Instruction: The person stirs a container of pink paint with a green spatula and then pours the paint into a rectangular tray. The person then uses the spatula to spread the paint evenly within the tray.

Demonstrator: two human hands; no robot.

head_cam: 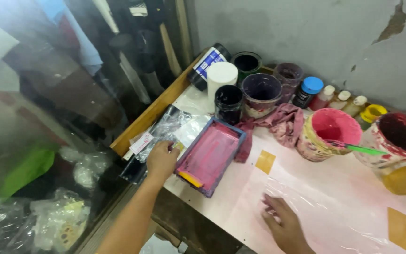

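While our left hand (161, 160) rests on the near-left edge of the pink-stained screen frame (211, 157), fingers curled over the rim and touching it, we can't tell if it truly grips. Frame has a blue-purple border, lies flat and angled on the counter (306, 188), its near corner at the counter's front edge. Yellow squeegee-like strip (190, 179) sits at the frame's near end. Our right hand (282, 222) lies flat, fingers spread, palm down on the clear plastic sheet (344, 207) covering the counter, well apart from the frame, holding nothing.

Just left of the frame: crumpled clear plastic bags (165, 129) with a small label, under and beside the left hand. Behind the frame: black jar (228, 102), white cylinder (222, 75), purple-stained tub (261, 93), another dark tub (247, 62), and a pale purple cup (288, 75). Pink-stained rag (282, 121) lies between the tubs and the frame, touching the frame's far corner. To the right: pink paint bucket (331, 133) with a green stick (360, 149) across its rim, then a dark red bucket (400, 138). Small bottles (341, 99) and a blue-capped jar (308, 91) line the grey wall (306, 33). Two tan tape patches (265, 161) stick on the counter surface.
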